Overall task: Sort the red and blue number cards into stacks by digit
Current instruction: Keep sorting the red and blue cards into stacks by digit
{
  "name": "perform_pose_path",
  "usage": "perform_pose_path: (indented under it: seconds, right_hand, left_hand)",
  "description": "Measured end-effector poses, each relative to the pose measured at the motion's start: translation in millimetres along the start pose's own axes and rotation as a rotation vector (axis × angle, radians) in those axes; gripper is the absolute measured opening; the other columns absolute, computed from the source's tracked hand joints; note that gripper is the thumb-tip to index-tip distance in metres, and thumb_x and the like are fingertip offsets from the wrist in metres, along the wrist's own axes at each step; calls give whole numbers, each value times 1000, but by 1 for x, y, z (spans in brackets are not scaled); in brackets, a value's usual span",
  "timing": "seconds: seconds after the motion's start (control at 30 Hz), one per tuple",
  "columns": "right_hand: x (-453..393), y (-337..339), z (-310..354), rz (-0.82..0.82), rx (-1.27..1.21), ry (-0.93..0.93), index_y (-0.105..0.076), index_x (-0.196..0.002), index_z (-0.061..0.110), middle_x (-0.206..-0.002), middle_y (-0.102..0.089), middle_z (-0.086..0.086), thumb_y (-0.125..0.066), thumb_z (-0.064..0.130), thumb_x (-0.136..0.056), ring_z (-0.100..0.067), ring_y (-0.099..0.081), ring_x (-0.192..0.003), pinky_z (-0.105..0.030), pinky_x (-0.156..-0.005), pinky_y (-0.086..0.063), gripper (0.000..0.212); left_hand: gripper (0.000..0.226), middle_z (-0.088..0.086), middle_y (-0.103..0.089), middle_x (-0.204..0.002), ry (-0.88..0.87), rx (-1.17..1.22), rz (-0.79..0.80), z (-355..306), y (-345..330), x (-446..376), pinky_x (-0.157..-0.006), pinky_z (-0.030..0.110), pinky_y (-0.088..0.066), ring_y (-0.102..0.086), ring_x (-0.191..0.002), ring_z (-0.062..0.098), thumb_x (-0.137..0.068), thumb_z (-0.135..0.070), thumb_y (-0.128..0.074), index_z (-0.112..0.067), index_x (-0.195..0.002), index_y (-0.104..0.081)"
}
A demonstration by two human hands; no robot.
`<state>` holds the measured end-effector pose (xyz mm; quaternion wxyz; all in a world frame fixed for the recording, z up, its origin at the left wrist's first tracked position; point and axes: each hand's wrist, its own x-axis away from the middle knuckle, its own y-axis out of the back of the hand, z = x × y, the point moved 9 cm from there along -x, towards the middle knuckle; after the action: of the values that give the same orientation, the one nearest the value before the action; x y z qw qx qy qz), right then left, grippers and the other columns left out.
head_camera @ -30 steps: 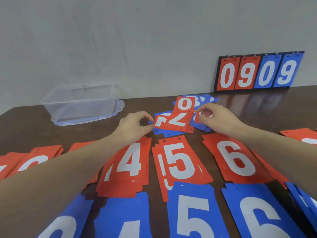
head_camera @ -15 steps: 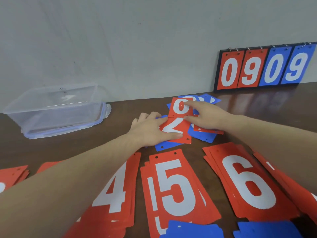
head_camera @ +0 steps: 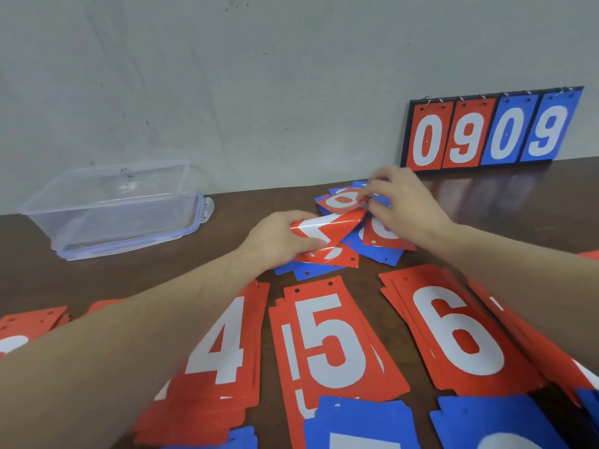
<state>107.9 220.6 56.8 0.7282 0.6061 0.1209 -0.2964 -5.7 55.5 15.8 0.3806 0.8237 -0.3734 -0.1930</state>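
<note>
**Unsorted pile under both hands; one red card lifting**

The remaining unsorted pile (head_camera: 363, 234) lies at the far centre of the table (head_camera: 227, 254), a loose mix of red and blue cards. The left hand (head_camera: 278, 241) grips a bent red card (head_camera: 327, 226), thumb below and fingers curled over its left end; the card bows upward, and its digit is not readable for certain. The right hand (head_camera: 405, 205) pinches the far edge of a red 0 card (head_camera: 343, 200) at the top of the pile.

Sorted stacks lie nearer. The red 4 stack (head_camera: 223, 351) is partly under the left forearm, the red 5 stack (head_camera: 334, 345) is just right of it, and the red 6 stack (head_camera: 453, 332) is further right. Blue stacks (head_camera: 359, 422) sit along the near edge, mostly cut off. More red cards (head_camera: 29, 325) show at the left edge. A clear box (head_camera: 113, 209) stands far left, and a scoreboard (head_camera: 489, 131) reading 0909 leans on the wall (head_camera: 259, 76).

Judgement: the step in hand is separating cards from the pile, with the sort well advanced. The next move calls for freeing the bent card without dragging its neighbours, reading its digit, then carrying it to the matching red stack. The 0 card needs a stack not visible here.
</note>
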Motion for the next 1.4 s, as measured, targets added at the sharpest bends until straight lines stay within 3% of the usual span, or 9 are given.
perform_pose_path:
  seconds: [0.13,0.27,0.37,0.5,0.57,0.83,1.1,1.27,1.4]
  right_hand:
    - [15,25,-17,-2,-271,-255,-68,-107,31,-93,-66,1,-49,14,-100,-29,-61,-84,-36,-65,-50,26]
    - [37,54,-25,-25,-447,-374,-62,-111,25,-108,-70,7,-43,14,-104,-3,-64,-86,-23,-72,-56,23]
    - [58,74,-32,-7,-533,-479,-63,-117,22,-123,-63,3,-39,23,-107,-3,-62,-95,-14,-68,-50,26]
    - [91,103,-37,-29,-617,-531,-63,-116,20,-111,-63,13,-45,30,-106,5,-60,-90,-3,-63,-45,23]
    - [108,114,-45,-62,-667,-571,-64,-114,19,-114,-68,6,-58,29,-101,-6,-69,-96,-17,-75,-57,18]
    - [169,169,-78,-166,-752,-682,-43,-131,28,-106,-71,-4,-64,12,-96,-17,-75,-83,-29,-63,-59,44]
    - [214,208,-117,-207,-799,-737,-68,-116,25,-93,-77,2,-64,21,-95,-15,-75,-78,-31,-68,-57,21]
    - [233,220,-147,-259,-730,-750,-65,-119,30,-52,-57,11,-54,28,-103,-8,-46,-42,-22,-45,-41,20]
    - [244,219,-168,-229,-742,-760,-61,-124,27,-54,-54,6,-54,23,-103,-10,-42,-43,-25,-45,-37,23]
  left_hand:
    - [70,-14,-60,-108,-8,220,-52,-8,19,16,-76,24,-59,-64,-89,8,-82,-9,-79,-32,-142,-50]
    - [76,-12,-62,-113,-18,340,-32,-20,25,35,-72,18,-58,-66,-89,4,-85,4,-68,-31,-147,-40]
    - [66,-3,-63,-122,-17,377,-52,-27,28,48,-83,36,-61,-71,-94,15,-84,7,-63,-28,-136,-43]
    - [39,11,-69,-87,53,444,-113,-35,30,63,-53,27,-55,-66,-58,14,-86,5,-66,-14,-113,-46]
    - [30,12,-68,-78,63,481,-116,-40,27,70,-48,23,-49,-62,-51,12,-87,3,-69,-7,-109,-52]
    - [22,8,-75,-94,91,726,-45,-78,-3,87,-74,34,-58,-69,-78,17,-95,-20,-67,-8,-114,-69]
    - [20,9,-74,-94,95,785,104,-147,-60,81,-84,40,-60,-70,-85,19,-94,-11,-59,-4,-108,-71]
    - [26,5,-75,-94,85,766,165,-185,-103,68,-87,37,-59,-69,-88,17,-96,-3,-53,-17,-106,-71]
    - [24,5,-76,-100,65,574,149,-194,-133,50,-85,39,-60,-73,-91,21,-94,-11,-64,-19,-117,-68]
